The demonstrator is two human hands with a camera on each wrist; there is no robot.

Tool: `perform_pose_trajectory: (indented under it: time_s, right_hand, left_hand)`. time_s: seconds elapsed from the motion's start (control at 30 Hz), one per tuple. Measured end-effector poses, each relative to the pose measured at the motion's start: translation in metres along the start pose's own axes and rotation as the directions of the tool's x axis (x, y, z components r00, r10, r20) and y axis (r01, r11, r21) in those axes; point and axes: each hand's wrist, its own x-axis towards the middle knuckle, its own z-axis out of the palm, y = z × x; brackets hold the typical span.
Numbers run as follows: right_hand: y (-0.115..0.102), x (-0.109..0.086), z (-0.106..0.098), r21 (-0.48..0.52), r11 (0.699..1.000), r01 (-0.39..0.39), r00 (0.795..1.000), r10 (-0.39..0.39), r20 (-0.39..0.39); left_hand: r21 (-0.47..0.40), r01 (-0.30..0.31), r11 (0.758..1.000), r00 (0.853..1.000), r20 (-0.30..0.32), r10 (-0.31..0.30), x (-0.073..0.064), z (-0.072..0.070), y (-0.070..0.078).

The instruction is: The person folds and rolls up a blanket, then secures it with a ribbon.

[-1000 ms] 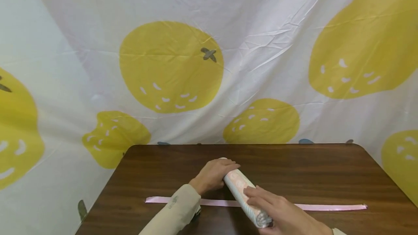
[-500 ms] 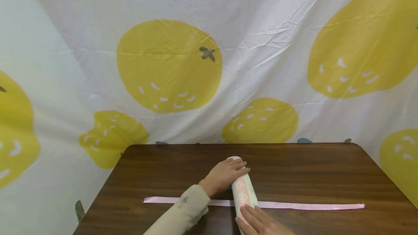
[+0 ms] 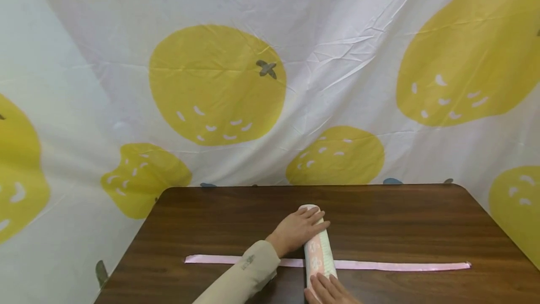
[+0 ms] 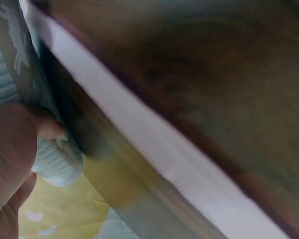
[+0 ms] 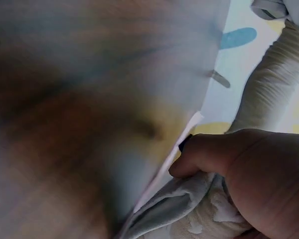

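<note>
A rolled-up towel (image 3: 314, 252), white with pale green ribbing and a pink flowered band, lies lengthwise across a pink ribbon (image 3: 401, 266). My left hand (image 3: 295, 230) grips its far end, fingers draped over the top. In the left wrist view the thumb sits against the towel's side (image 4: 60, 167). Nearer to me, my right hand (image 3: 331, 291) holds the close end, which the fingers cover. The right wrist view has that hand (image 5: 264, 174) with its thumb along the loose folded layers of the towel (image 5: 182, 201).
The dark brown wooden table (image 3: 422, 224) has rounded far corners. Behind it hangs a white curtain (image 3: 329, 22) printed with large yellow fruit. The ribbon stretches from side to side, both its ends visible on the table.
The towel has turned from slanting to nearly straight away from me. Both hands have moved with it, the left slightly right, the right inward and lower. Its pink band now faces up.
</note>
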Motion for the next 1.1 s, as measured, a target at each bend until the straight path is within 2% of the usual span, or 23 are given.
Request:
perform_pose_trajectory:
  time_s: [0.23,0.37,0.43,0.5,0.63,0.7,0.87,1.1]
  right_hand:
    - [-0.014,-0.019,0.024,-0.048,0.999,-0.014,0.987,0.006,-0.163]
    - [-0.019,-0.02,0.033,-0.101,0.994,-0.038,0.968,0.012,-0.251]
    - [-0.023,-0.028,0.041,-0.154,0.987,-0.046,0.965,0.004,-0.262]
    - [-0.031,-0.049,0.06,-0.191,0.98,-0.051,0.964,-0.001,-0.264]
    - [-0.053,-0.101,0.099,-0.135,0.989,-0.059,0.983,0.034,-0.18]
    - [-0.059,-0.115,0.112,-0.132,0.989,-0.061,0.982,0.036,-0.183]
    - [-0.06,-0.117,0.122,-0.2,0.978,-0.059,0.963,0.003,-0.269]
    - [-0.063,-0.117,0.117,-0.159,0.985,-0.07,0.977,0.035,-0.212]
  left_hand:
    - [0.002,0.027,1.0,0.999,0.036,-0.027,-0.001,0.002,0.008]
    - [0.018,0.037,0.999,0.999,0.013,-0.037,-0.002,0.0,0.011]
    - [0.029,0.038,0.999,0.999,0.004,-0.038,-0.003,0.0,0.012]
    - [0.042,0.038,0.998,0.999,-0.003,-0.038,-0.003,0.001,0.013]
    - [0.049,0.039,0.998,0.999,0.009,-0.04,-0.005,0.005,0.014]
    - [0.055,0.038,0.998,0.999,0.016,-0.039,-0.005,0.006,0.016]
    - [0.068,0.039,0.997,0.999,0.015,-0.04,-0.007,0.007,0.018]
    - [0.074,0.047,0.996,0.999,0.008,-0.048,-0.007,0.009,0.017]
